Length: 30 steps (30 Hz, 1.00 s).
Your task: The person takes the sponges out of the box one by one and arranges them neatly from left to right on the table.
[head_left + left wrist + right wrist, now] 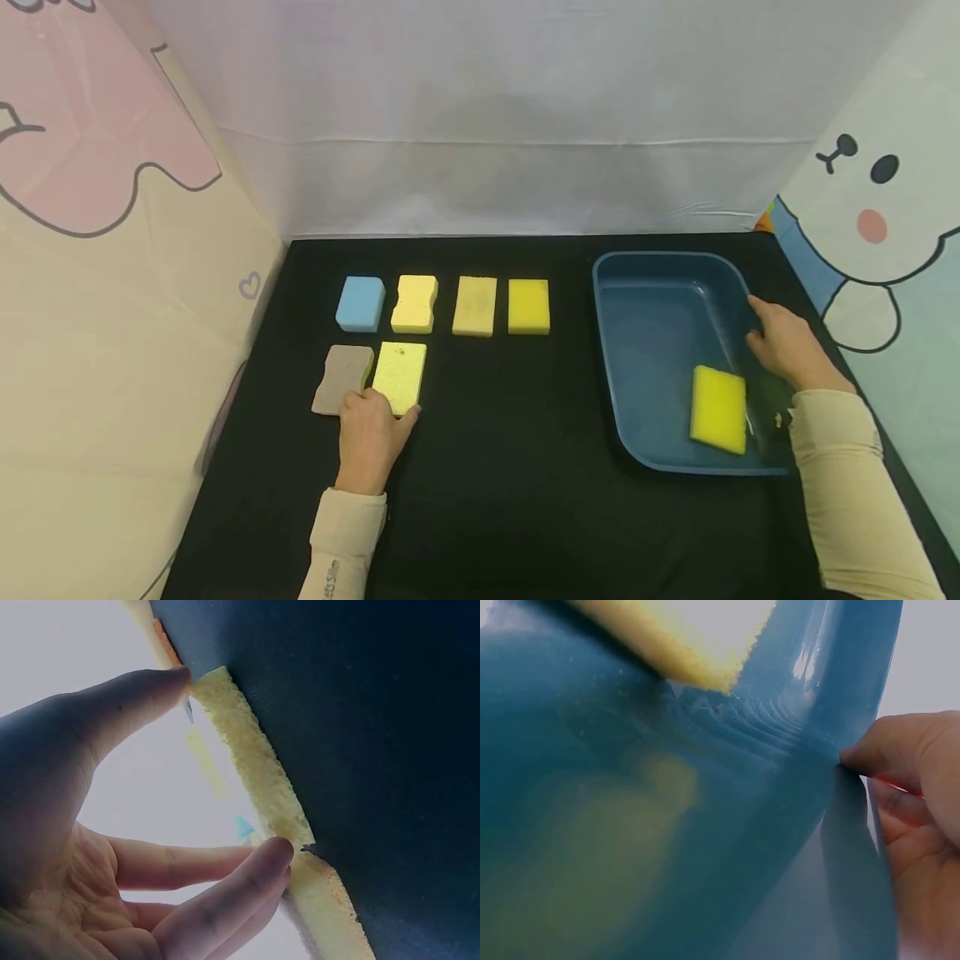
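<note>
A pale yellow sponge (400,373) lies on the black table, its thick side facing the camera in the left wrist view. My left hand (371,437) spans it, thumb at its right edge and fingers at its left. Beside those fingers is a grey-topped sponge (342,379) with wavy sides. At the right stands a blue plastic basin (645,350), whose right rim my right hand (793,346) pinches, thumb inside the wall and fingers outside. Inside the basin, a bright yellow sponge (717,410) leans toward the right wall.
Behind the left hand runs a row: a blue sponge (361,304), a wavy-sided cream sponge (414,305), a dull yellow sponge (474,307) and a bright yellow square sponge (528,307). A white curtain (525,183) hangs at the table's back edge.
</note>
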{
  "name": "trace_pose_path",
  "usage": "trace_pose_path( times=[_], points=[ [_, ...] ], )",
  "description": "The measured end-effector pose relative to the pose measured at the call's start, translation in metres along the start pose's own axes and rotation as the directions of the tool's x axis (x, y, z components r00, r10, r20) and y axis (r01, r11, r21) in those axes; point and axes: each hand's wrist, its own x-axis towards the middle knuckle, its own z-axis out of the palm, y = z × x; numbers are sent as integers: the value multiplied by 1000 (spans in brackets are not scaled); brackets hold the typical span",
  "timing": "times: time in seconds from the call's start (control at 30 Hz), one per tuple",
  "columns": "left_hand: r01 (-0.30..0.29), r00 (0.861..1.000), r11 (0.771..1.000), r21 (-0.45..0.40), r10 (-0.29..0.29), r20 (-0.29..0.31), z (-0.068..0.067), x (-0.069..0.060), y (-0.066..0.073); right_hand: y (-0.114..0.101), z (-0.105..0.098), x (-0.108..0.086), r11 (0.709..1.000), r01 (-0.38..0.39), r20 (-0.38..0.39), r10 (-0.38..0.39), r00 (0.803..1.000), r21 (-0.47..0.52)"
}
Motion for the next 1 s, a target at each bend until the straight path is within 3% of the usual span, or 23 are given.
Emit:
trace_pose_path(
  times=[0.27, 0.47, 0.6, 0.77, 1.0],
  points=[
    [-20, 1000, 1000, -15, 20, 21, -10, 0, -1, 1, 0, -1, 1000, 8, 3, -8, 1000, 0],
    [-140, 987, 989, -38, 142, 69, -20, 9, -4, 0, -1, -1, 1000, 5, 6, -5, 1000, -2],
    [-255, 961, 966, -37, 258, 104, -25, 18, -6, -1, -2, -2, 1000, -4, 20, 4, 1000, 1],
    [-353, 921, 936, -21, 351, 167, -33, 29, -3, -1, -2, -2, 1000, -20, 34, 19, 999, 3],
    [-427, 877, 903, 46, 401, 263, -37, 39, 26, -3, -4, -2, 1000, -21, 38, 21, 999, 8]
  ],
)
